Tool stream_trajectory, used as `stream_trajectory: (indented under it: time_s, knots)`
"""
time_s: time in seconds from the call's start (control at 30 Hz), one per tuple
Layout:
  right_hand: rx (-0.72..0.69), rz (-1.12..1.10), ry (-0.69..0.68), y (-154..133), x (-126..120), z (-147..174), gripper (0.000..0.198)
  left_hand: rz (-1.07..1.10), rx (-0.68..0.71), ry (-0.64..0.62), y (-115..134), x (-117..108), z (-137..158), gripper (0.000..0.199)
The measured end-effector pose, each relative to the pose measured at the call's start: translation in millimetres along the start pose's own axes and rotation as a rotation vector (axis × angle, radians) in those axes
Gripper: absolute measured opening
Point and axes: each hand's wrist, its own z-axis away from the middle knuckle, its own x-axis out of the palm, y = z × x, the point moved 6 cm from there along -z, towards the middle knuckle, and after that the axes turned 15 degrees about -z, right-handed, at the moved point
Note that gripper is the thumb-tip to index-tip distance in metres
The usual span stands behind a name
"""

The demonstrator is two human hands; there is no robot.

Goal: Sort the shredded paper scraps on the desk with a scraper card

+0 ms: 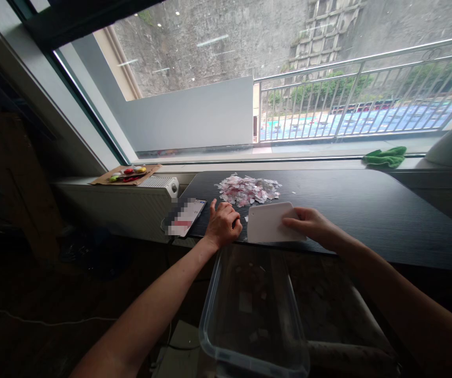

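Note:
A loose pile of small pink and white paper scraps (247, 189) lies on the dark table (339, 210). Just in front of it is my left hand (224, 223), mostly curled with one finger stretched forward; whatever its fingers hold, if anything, is hidden. My right hand (306, 224) grips a flat white plastic scraper (269, 223) by its right side, thumb on top. The scraper is near the table's front edge, with a small hole in one corner. Below that edge stands a clear plastic bin (206, 325) with a few scraps inside.
A phone (188, 218) lies at the table's left corner. Left of it, a radiator (131, 202) carries cardboard with small colourful items (131, 173). A green cloth (385, 157) rests on the windowsill at right. Beyond the window is a metal railing (359, 100).

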Motion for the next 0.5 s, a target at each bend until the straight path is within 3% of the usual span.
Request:
stream_trajectory:
  time_s: [0.17, 0.3, 0.5]
  knots:
    - [-0.124, 0.014, 0.133, -9.8, -15.4, -11.2, 0.014, 0.002, 0.003, 0.007, -0.5, 1.3, 0.5, 0.013]
    - [-0.239, 0.112, 0.180, -11.9, -12.0, -24.3, 0.012, -0.001, 0.001, 0.011, -0.6, 0.4, 0.8, 0.012]
    - [-0.225, 0.219, 0.193, -22.6, -13.5, -13.7, 0.012, 0.026, 0.023, 0.016, 0.6, -1.4, 1.0, 0.012]
